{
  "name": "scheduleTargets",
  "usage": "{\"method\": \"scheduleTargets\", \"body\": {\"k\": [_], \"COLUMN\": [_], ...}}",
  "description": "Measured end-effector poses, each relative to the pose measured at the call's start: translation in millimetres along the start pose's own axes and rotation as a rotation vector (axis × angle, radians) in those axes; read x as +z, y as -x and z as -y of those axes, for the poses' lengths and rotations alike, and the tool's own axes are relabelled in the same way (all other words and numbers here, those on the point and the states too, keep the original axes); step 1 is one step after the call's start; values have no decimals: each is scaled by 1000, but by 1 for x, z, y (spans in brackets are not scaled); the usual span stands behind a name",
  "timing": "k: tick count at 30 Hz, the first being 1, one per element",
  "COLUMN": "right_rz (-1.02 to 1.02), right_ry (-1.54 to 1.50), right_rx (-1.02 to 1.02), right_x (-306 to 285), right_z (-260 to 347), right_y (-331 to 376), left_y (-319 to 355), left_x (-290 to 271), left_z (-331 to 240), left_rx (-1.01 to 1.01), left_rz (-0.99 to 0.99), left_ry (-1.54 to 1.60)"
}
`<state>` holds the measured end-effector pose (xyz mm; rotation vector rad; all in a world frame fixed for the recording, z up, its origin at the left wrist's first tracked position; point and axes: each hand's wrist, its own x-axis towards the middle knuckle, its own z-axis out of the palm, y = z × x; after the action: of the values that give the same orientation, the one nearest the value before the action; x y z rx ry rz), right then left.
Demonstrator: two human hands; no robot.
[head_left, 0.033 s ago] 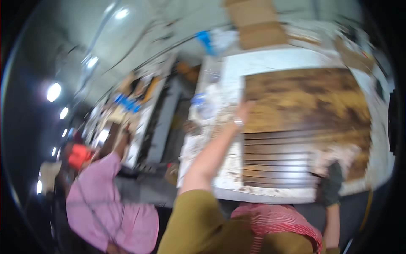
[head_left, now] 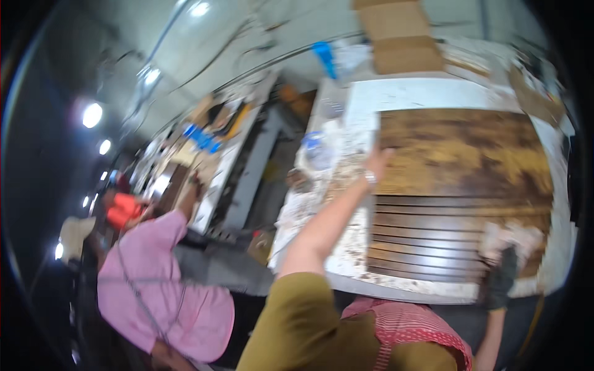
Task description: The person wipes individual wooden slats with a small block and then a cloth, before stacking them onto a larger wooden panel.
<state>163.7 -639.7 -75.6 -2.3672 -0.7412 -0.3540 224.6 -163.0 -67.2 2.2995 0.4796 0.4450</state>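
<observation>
A brown wooden panel (head_left: 458, 148) with dark mottled grain lies on the white work table; its near part carries several parallel dark grooves. My left hand (head_left: 378, 163), bare and with a pale band at the wrist, rests at the panel's left edge, fingers apart and partly blurred. My right hand (head_left: 500, 278), in a dark glove, is closed on a pale crumpled cloth (head_left: 510, 240). The cloth lies against the panel near its right front corner. Most of the right fingers are hidden by glove and cloth.
A cardboard box (head_left: 408, 55) and a blue object (head_left: 324, 59) are at the table's far side. Brown smears mark the white table (head_left: 346, 247) left of the panel. A co-worker in a pink shirt (head_left: 145, 278) stands at another table (head_left: 216, 176) on the left.
The whole scene sits slightly further right and a little lower in the picture. Both hands keep nearly the same places on the panel, and the picture is less blurred.
</observation>
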Motion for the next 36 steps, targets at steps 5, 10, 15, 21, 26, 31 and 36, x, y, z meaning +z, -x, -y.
{"method": "scheduleTargets", "body": {"k": [5, 10, 15, 21, 26, 31, 36], "right_rz": [-556, 78, 281, 8, 327, 276, 76], "right_ry": [-846, 108, 43, 331, 189, -12, 429], "right_rx": [518, -221, -318, -13, -188, -440, -210], "right_x": [-5, 100, 103, 42, 129, 138, 48], "right_z": [-169, 122, 175, 88, 222, 229, 54], "right_y": [24, 1, -26, 12, -14, -29, 25], "left_y": [5, 5, -1, 8, -5, -7, -8], "left_x": [-1, -22, -27, -30, -21, -18, -23], "left_z": [-9, -8, -15, -25, 0, 7, 17], "left_rx": [-48, -61, -50, -103, -61, -60, -63], "left_rz": [60, 85, 101, 59, 79, 48, 89], "left_ry": [277, 228, 252, 210, 220, 147, 191]}}
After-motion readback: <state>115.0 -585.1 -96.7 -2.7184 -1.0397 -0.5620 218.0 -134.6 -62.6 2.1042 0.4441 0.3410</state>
